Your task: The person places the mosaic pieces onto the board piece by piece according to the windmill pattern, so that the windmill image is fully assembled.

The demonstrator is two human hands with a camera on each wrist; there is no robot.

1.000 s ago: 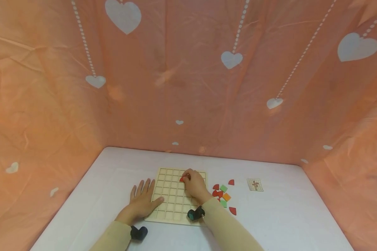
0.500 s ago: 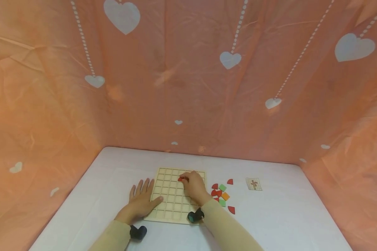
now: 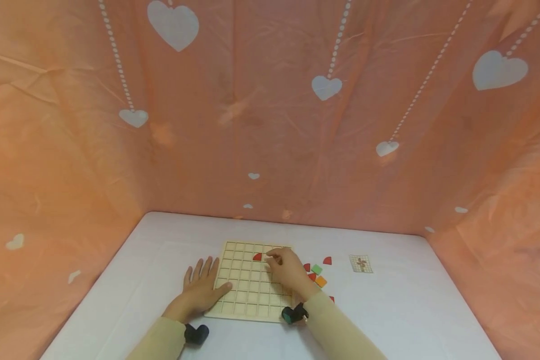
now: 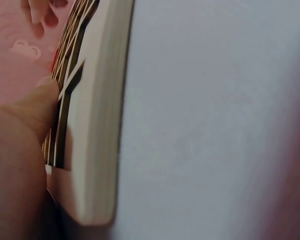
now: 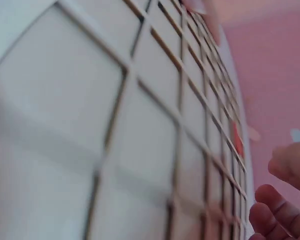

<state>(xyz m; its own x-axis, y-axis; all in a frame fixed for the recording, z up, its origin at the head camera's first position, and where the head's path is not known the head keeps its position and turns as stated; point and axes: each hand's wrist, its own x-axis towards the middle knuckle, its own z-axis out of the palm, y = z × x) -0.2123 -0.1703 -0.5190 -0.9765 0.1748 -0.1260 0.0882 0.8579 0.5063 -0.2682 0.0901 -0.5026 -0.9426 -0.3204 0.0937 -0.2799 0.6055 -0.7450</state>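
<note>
A wooden grid board (image 3: 245, 295) lies on the white table, its raised ribs seen close up in both wrist views. One red quarter-circle piece (image 3: 257, 257) sits in a cell in the upper part of the board. My left hand (image 3: 201, 290) lies flat with spread fingers at the board's left side, the thumb resting on its edge. Over the board's right part hovers my right hand (image 3: 289, 270), loosely bent and holding nothing, just right of the red piece. In the right wrist view its fingertips (image 5: 285, 162) are apart from the board.
Right of the board lie loose red quarter-circles (image 3: 327, 260), a green square (image 3: 317, 269) and an orange square (image 3: 321, 281), partly hidden by the right forearm. A small pattern card (image 3: 361, 263) is farther right. Pink cloth with hearts (image 3: 270, 125) hangs behind the table.
The right hand has let go of the red quarter-circle, which now stays in a board cell. That hand has drawn back to the right. The left hand has kept its place.
</note>
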